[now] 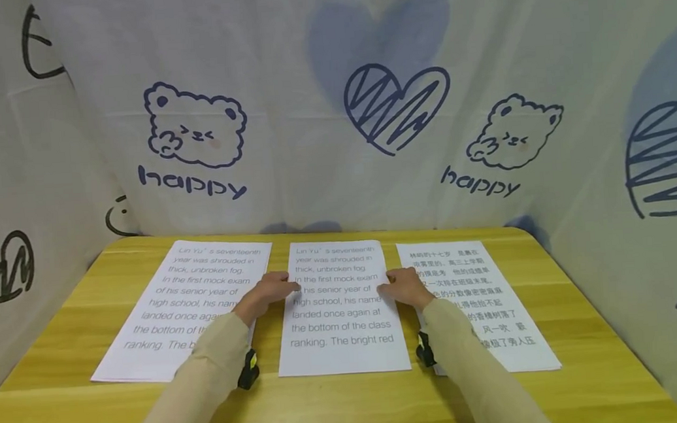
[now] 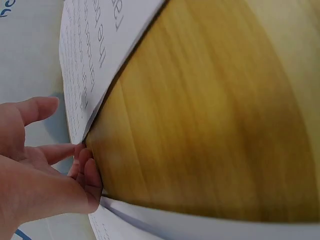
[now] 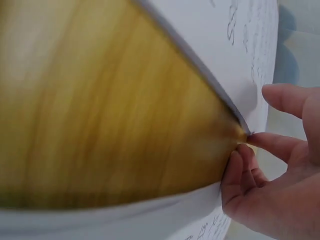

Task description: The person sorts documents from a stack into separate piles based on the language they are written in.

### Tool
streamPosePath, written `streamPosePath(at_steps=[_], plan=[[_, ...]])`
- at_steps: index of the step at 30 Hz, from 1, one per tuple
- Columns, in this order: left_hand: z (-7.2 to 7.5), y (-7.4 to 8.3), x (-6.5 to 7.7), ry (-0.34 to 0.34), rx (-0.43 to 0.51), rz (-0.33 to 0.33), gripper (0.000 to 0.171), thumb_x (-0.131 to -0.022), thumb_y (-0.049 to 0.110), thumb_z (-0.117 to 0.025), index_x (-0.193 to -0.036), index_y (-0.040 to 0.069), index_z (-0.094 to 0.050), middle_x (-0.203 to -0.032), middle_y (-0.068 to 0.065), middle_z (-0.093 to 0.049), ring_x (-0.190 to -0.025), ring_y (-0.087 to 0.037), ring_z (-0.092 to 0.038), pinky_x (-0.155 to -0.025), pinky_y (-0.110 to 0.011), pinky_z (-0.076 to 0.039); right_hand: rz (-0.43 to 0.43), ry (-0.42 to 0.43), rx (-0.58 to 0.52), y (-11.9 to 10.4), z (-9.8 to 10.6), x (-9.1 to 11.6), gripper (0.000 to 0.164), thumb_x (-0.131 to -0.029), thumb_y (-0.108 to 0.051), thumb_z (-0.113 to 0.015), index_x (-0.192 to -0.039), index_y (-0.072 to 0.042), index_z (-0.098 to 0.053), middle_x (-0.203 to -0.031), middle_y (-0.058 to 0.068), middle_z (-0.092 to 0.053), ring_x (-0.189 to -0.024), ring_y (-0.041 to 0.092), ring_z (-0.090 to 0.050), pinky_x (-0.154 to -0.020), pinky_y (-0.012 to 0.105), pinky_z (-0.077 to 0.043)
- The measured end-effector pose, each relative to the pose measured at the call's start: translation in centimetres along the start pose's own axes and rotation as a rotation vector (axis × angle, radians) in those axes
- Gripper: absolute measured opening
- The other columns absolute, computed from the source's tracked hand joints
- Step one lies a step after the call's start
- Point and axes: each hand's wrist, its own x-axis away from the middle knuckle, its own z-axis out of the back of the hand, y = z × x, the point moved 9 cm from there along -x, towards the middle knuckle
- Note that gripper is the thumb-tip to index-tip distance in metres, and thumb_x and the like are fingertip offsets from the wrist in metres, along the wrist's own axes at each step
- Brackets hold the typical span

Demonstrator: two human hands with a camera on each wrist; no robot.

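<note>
In the head view, a stack of white paper with large printed English text lies at the middle of the table. My left hand is at its left edge and my right hand at its right edge. The left wrist view shows the left index finger at the stack's edge, the thumb raised apart from the sheet and the other fingers bent beneath. Likewise, the right index finger touches the opposite edge in the right wrist view, with the thumb held off the paper.
Another English-text stack lies on the left, partly under the left forearm. On the right is a stack with Chinese text, partly covered by the right arm. The yellow wood-grain table is bordered by white printed cloth.
</note>
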Motion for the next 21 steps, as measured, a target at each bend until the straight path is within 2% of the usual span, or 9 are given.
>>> streamPosePath(at_steps=[2, 5, 9, 11, 13, 16, 18, 21], plan=[[-0.1, -0.1, -0.1, 0.023, -0.010, 0.022, 0.048, -0.092, 0.016, -0.058, -0.134, -0.006, -0.049, -0.134, -0.025, -0.047, -0.120, -0.035, -0.045, -0.105, -0.044, -0.034, -0.025, -0.006, -0.024, 0.0, -0.2, -0.2, 0.023, -0.088, -0.012, -0.065, -0.090, 0.009, -0.060, -0.070, 0.007, -0.040, -0.065, 0.018, -0.035, -0.063, 0.029, -0.031], [0.0, -0.3, -0.1, 0.058, -0.022, 0.042, 0.040, -0.091, 0.017, -0.059, -0.126, -0.003, -0.057, -0.126, -0.022, -0.051, -0.110, -0.033, -0.047, -0.100, -0.044, -0.037, -0.054, -0.006, -0.052, 0.0, -0.3, -0.3, 0.020, -0.086, -0.013, -0.068, -0.095, 0.005, -0.062, -0.081, 0.010, -0.054, -0.073, 0.019, -0.046, -0.066, 0.028, -0.037], [0.0, 0.0, 0.2, 0.067, 0.020, 0.033, 0.044, -0.094, 0.016, -0.055, -0.133, -0.004, -0.052, -0.136, -0.025, -0.045, -0.123, -0.037, -0.043, -0.107, -0.047, -0.032, -0.069, -0.024, -0.065, -0.3, -0.4, -0.2, 0.020, -0.087, -0.012, -0.067, -0.093, 0.004, -0.058, -0.087, 0.015, -0.057, -0.077, 0.023, -0.048, -0.071, 0.032, -0.038], [0.1, 0.3, 0.4, 0.059, 0.055, 0.018, 0.049, -0.095, 0.014, -0.052, -0.140, -0.005, -0.044, -0.143, -0.026, -0.040, -0.132, -0.039, -0.037, -0.110, -0.049, -0.027, -0.077, -0.025, -0.081, -0.4, -0.2, -0.1, 0.024, -0.088, -0.012, -0.065, -0.103, 0.005, -0.060, -0.098, 0.018, -0.059, -0.086, 0.026, -0.052, -0.079, 0.034, -0.041], [0.2, 0.6, 0.6, 0.041, 0.081, 0.003, 0.053, -0.096, 0.013, -0.050, -0.144, -0.006, -0.037, -0.147, -0.026, -0.035, -0.136, -0.040, -0.031, -0.111, -0.051, -0.024, -0.089, -0.017, -0.100, -0.4, 0.1, 0.0, 0.036, -0.089, -0.013, -0.063, -0.119, 0.008, -0.057, -0.114, 0.024, -0.058, -0.101, 0.032, -0.054, -0.091, 0.039, -0.043], [0.2, 0.9, 0.7, 0.019, 0.086, -0.017, 0.055, -0.098, 0.012, -0.048, -0.147, -0.006, -0.031, -0.149, -0.026, -0.031, -0.136, -0.042, -0.030, -0.111, -0.052, -0.023, -0.107, 0.018, -0.125, -0.3, 0.7, 0.2, 0.052, -0.092, -0.013, -0.059, -0.138, 0.009, -0.045, -0.135, 0.027, -0.048, -0.122, 0.039, -0.047, -0.102, 0.048, -0.038], [0.2, 1.1, 0.7, 0.006, 0.078, -0.029, 0.054, -0.098, 0.011, -0.047, -0.147, -0.005, -0.032, -0.149, -0.026, -0.032, -0.134, -0.043, -0.033, -0.110, -0.053, -0.024, -0.111, 0.035, -0.130, 0.0, 0.9, 0.2, 0.054, -0.094, -0.013, -0.057, -0.141, 0.009, -0.041, -0.135, 0.028, -0.047, -0.122, 0.040, -0.048, -0.100, 0.048, -0.041], [0.2, 1.4, 0.6, 0.005, 0.078, -0.048, 0.052, -0.098, 0.009, -0.046, -0.147, -0.003, -0.033, -0.141, -0.026, -0.043, -0.121, -0.038, -0.047, -0.104, -0.047, -0.035, -0.104, 0.041, -0.145, 0.2, 1.0, 0.1, 0.053, -0.095, -0.012, -0.056, -0.142, 0.007, -0.041, -0.133, 0.027, -0.050, -0.117, 0.038, -0.052, -0.096, 0.047, -0.045]])
